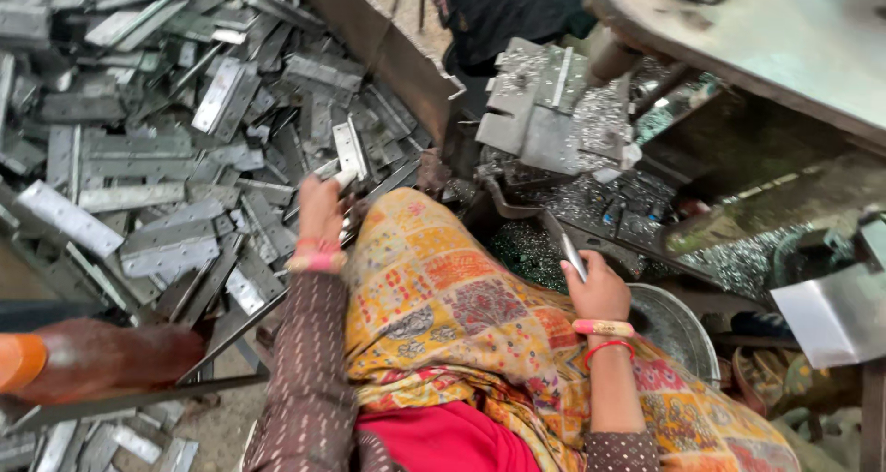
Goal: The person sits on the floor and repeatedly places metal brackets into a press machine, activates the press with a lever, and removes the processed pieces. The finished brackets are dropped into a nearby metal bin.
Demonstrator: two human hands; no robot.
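My left hand [320,215] reaches into a big heap of flat grey metal hinge plates [166,149] and grips one plate [349,151] at the heap's near edge. My right hand [598,290] holds another flat metal plate [565,246], its tip pointing toward the press die [554,112] ahead. A yellow patterned cloth [443,306] covers my lap between the arms. Pink and red bangles ring both wrists.
A metal trough wall [397,57] borders the heap on the right. Silvery metal shavings [591,204] litter the press base. A round metal bowl [678,329] sits by my right wrist. The machine's grey table [784,38] overhangs at upper right. A brown bottle [92,357] lies at lower left.
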